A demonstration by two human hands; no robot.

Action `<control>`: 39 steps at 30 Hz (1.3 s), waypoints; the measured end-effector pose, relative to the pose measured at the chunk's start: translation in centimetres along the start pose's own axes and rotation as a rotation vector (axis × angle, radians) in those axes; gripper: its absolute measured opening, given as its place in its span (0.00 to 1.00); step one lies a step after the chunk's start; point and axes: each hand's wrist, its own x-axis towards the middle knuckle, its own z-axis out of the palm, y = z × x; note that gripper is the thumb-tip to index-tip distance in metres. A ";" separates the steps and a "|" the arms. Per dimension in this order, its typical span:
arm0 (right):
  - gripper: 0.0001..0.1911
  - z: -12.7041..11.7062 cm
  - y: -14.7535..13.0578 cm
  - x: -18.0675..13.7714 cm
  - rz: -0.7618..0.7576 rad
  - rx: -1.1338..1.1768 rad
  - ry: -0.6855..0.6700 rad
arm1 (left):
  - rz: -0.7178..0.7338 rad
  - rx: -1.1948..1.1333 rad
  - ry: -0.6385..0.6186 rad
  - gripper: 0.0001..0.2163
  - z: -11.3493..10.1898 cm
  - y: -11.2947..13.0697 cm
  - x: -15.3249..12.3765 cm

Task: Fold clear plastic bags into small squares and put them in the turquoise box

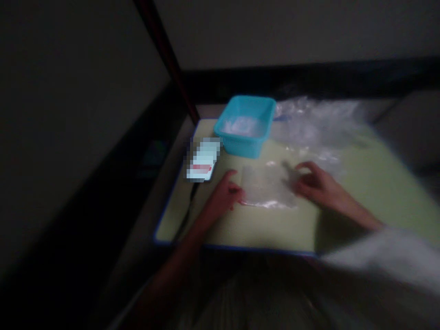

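A clear plastic bag [268, 185] lies flat on the pale yellow tabletop [261, 233], between my two hands. My left hand [228, 192] is at its left edge, with the thumb and a finger closed on the lower left corner. Beside the right edge, my right hand [314, 185] hovers with its fingers curved and apart, holding nothing I can see. Motion blur and dim light soften both hands' fingertips.
Behind the bag stands a turquoise plastic basket [242, 146] with whitish, clear contents. Crumpled clear plastic [319, 121] spreads over the table's back right. A lit phone [204, 160] with a dark cable [187, 213] lies on the left. The table has a blue edge.
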 end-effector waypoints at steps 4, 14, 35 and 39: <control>0.27 0.0 0.7 2.0 0.001 0.022 0.040 | 0.039 0.020 0.049 0.28 -0.1 0.1 0.2; 0.26 0.7 1.4 2.7 -0.037 0.057 0.114 | 0.122 0.142 0.197 0.29 0.1 2.2 3.9; 0.08 0.3 2.2 2.6 -0.312 -0.438 0.289 | 0.276 0.095 0.172 0.23 0.6 1.1 6.0; 0.07 0.4 2.3 2.5 -0.345 -0.503 0.256 | 0.333 0.216 0.313 0.23 0.8 1.1 5.5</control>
